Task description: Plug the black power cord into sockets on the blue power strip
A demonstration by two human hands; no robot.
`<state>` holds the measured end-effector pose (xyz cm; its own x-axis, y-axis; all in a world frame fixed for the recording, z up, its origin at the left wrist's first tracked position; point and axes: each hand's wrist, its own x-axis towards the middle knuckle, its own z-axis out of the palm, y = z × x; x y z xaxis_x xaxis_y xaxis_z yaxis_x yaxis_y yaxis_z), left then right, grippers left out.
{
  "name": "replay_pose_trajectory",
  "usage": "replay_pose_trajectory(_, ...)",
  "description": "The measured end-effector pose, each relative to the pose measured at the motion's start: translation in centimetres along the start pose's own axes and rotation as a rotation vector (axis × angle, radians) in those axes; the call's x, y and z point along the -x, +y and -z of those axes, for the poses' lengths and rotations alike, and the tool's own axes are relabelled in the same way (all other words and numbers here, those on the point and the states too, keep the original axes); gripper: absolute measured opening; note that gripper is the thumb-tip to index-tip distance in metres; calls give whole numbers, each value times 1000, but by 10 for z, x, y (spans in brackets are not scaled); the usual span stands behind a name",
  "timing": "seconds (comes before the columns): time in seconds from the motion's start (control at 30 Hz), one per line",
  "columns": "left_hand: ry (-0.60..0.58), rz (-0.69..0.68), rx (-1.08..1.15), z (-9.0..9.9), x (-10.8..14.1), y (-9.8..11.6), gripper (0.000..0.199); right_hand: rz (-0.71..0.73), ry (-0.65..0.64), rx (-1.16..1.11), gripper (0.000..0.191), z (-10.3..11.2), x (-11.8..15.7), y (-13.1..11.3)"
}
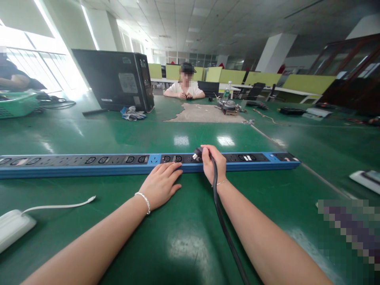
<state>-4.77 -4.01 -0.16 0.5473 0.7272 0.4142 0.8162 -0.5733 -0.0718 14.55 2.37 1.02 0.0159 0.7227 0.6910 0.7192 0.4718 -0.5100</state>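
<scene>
A long blue power strip [136, 170] with black socket panels lies across the green table. My left hand [162, 182] rests flat against its front edge near the middle, fingers outstretched and holding nothing. In my right hand [215, 162] is a black power plug [198, 152], gripped between thumb and fingers just above the strip. Its metal prongs point left, apart from the sockets. From the plug a thick black cable [221, 213] runs down past my right wrist toward the near edge of the view.
A black computer case [118, 81] and grey-blue gloves [133, 113] stand at the back left. A white device with a cable [16, 225] lies near left. Across the table sits a person [185, 87]. A green basket [18, 105] is far left; a bottle [227, 91] stands at the back.
</scene>
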Motion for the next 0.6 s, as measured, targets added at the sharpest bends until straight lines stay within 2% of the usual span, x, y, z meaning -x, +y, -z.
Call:
replay_pose_trajectory(0.07, -8, 6, -8, -1, 0, 1, 35, -6, -43, -17, 31, -2, -1, 1)
replay_pose_trajectory(0.23, -8, 17, -21, -2, -1, 2, 26, 136, -129, -2, 27, -7, 2, -6)
replay_pose_trajectory(0.6, -4, 35, -17, -4, -2, 1, 23, 221, -91, 58, 29, -12, 3, 1)
